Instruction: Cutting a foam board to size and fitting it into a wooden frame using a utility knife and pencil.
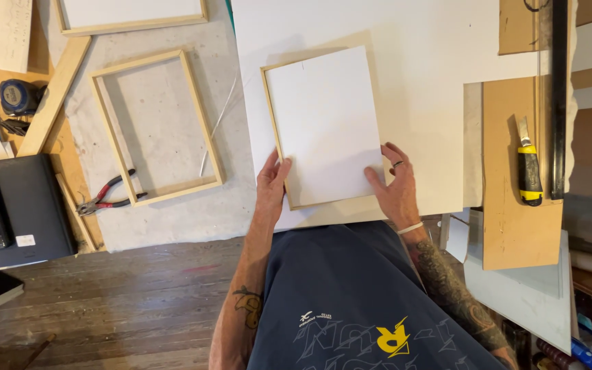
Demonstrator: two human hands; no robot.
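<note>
A large white sheet (419, 103) covers the middle of the worktop (173, 219), running off its far edge. On the sheet, close to the near edge, lies a wooden frame (277, 130) with a white panel (323, 123) laid over it — the panel's long axis runs from near edge to far edge, tilted slightly left at the top, and it sits a little skewed to the frame, whose wood shows along the left and bottom sides. Judging by that, the panel is placed but not yet squared up. The left hand (270, 183) pinches the panel's near-left corner; the right hand (395, 186) lies fingers spread on its near-right corner, pressing flat. Left of the sheet rests an empty frame (203, 130), with pliers (107, 195) at its near-left corner. Toward the right edge, a board (508, 205) carries a yellow knife (529, 171).
</note>
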